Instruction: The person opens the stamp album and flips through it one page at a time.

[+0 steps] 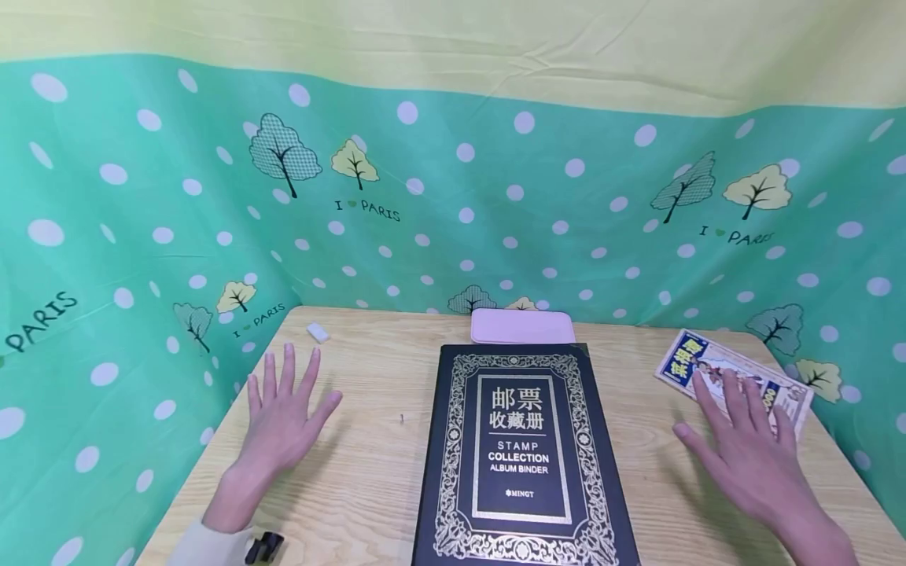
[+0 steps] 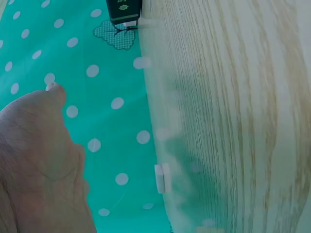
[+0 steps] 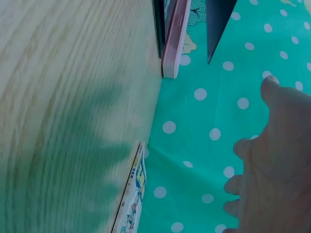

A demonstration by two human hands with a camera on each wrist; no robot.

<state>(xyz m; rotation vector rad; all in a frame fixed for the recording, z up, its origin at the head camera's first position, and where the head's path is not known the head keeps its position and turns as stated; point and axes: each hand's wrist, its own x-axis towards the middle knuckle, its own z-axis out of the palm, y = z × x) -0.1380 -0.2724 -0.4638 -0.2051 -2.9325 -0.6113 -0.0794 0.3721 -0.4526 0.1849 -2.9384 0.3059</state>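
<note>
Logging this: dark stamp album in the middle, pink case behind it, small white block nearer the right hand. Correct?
No: the small white block lies nearer the left hand, as the head view shows. The dark stamp album and pink case are as stated.

The left hand [image 1: 281,436] is held aloft, back uppermost, its fingers [image 1: 286,373] straightened and spread. The right hand [image 1: 752,465] is held in similar fashion, fingers parted, and both thumbs [image 1: 324,411] are angled inward.

On the table [image 1: 368,487], an album [image 1: 525,452] lies at the near middle, a case [image 1: 522,326] just beyond it. Far left, a block [image 1: 318,332] lies past the left hand [image 1: 281,427]; far right, a booklet [image 1: 715,362] lies beyond the right hand [image 1: 752,460].
</note>
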